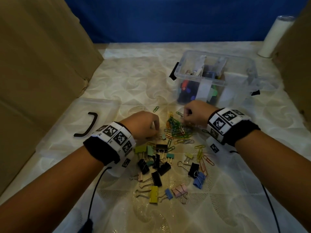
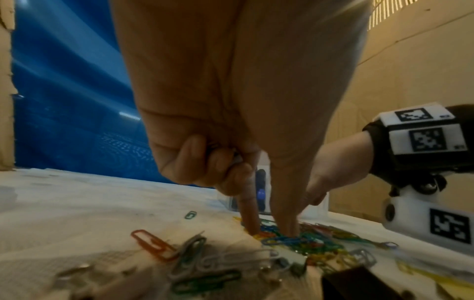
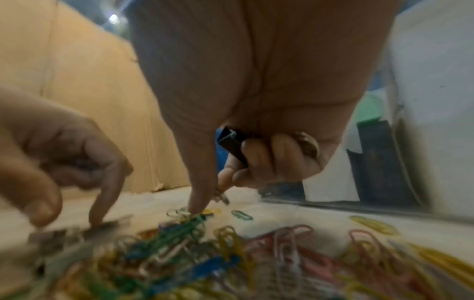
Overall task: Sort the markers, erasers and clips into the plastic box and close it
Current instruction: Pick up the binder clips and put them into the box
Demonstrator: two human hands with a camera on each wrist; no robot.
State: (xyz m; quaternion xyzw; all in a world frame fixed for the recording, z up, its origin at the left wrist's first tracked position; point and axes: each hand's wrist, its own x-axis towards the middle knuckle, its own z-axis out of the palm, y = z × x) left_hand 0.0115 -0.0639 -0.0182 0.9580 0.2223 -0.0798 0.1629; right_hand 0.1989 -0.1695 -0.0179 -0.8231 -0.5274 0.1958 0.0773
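Both hands down on the paper clips (image 1: pixel 176 130), a coloured heap mid-table on the patterned tablecloth (image 1: pixel 117 78). Left hand (image 1: pixel 143 123) at the heap's left edge: thumb and forefinger tips planted in the clips, other fingers curled w/ something small and metallic tucked under them (too dim to name). Right hand (image 1: pixel 195 115) at the heap's far-right edge: black binder clip (image 3: pixel 232 145) clamped in the curled fingers against the palm, thumb tip pressing down into the clips, a paper clip caught betw. thumb and forefinger. More binder clips (image 1: pixel 158 169) scattered nearer the body, behind both wrists, untouched. Plastic box (image 1: pixel 217 78) open just beyond the right hand, markers (image 1: pixel 186 91) standing in its left compartment. Clear lid (image 1: pixel 80 125) flat on the table left of the left hand, black handle up
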